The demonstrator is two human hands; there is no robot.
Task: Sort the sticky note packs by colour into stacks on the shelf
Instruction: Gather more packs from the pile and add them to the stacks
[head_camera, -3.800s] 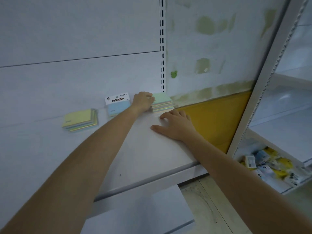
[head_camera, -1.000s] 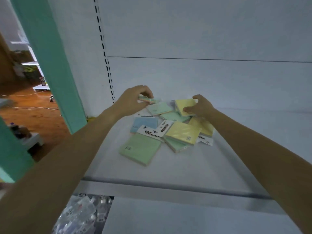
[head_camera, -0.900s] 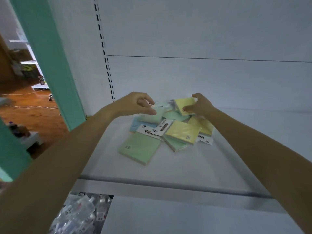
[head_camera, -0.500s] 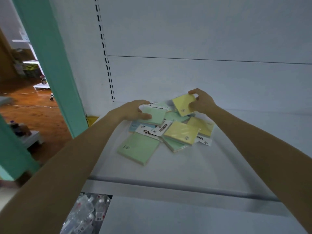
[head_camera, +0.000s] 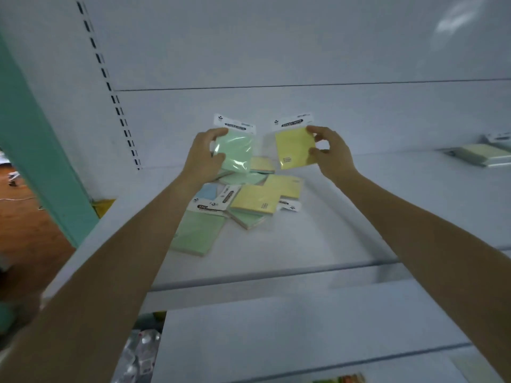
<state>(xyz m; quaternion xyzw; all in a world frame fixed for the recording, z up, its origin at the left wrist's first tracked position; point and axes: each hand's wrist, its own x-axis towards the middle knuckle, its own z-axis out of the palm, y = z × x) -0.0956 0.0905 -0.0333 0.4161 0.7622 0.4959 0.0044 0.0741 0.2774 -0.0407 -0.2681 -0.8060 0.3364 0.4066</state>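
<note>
My left hand [head_camera: 203, 158] holds a green sticky note pack [head_camera: 235, 150] upright above the shelf [head_camera: 304, 244]. My right hand [head_camera: 330, 154] holds a yellow sticky note pack [head_camera: 295, 147] upright beside it. Both packs have white header cards on top. Under them lies a loose pile of packs [head_camera: 249, 200] in green, yellow and blue, overlapping one another. A large green pack [head_camera: 197, 233] sits at the pile's front left. At the far right of the shelf a stack of pale yellow packs [head_camera: 482, 154] is partly cut off by the frame.
A teal upright [head_camera: 41, 167] stands at the left, with a wooden floor beyond it. The white slotted back panel [head_camera: 276, 51] closes the shelf behind. A lower shelf [head_camera: 290, 335] juts out below, with wrapped goods [head_camera: 138, 355] at its left.
Both hands have lifted their packs clear of the pile and turned them upright. The view has swung right, so the stack at the far right now shows.
</note>
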